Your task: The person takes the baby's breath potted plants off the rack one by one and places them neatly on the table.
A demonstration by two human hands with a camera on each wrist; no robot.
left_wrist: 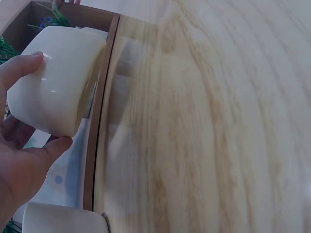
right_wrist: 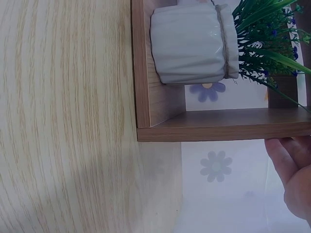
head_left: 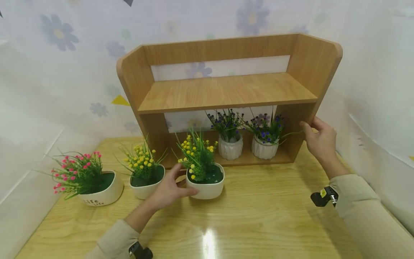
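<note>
My left hand (head_left: 166, 192) holds a white oval flowerpot (head_left: 207, 191) with yellow artificial flowers, thumb on its front and fingers at its left side. In the left wrist view this flowerpot (left_wrist: 53, 80) is tilted, close in front of the shelf's bottom board. At the right, my right hand (head_left: 323, 141) grips the side panel of the wooden desk shelf (head_left: 226, 91). Its fingers (right_wrist: 282, 158) lie along the panel's outer face in the right wrist view. Two white ribbed pots (head_left: 230, 147) with purple-blue flowers stand on the lower level, at its right half.
Left of my left hand, a second white pot (head_left: 142, 190) with yellow flowers stands on the wooden table (head_left: 258, 216). Farther left is a white pot (head_left: 110, 190) with pink flowers and lettering. A flower-patterned cloth (head_left: 81, 72) hangs behind the shelf.
</note>
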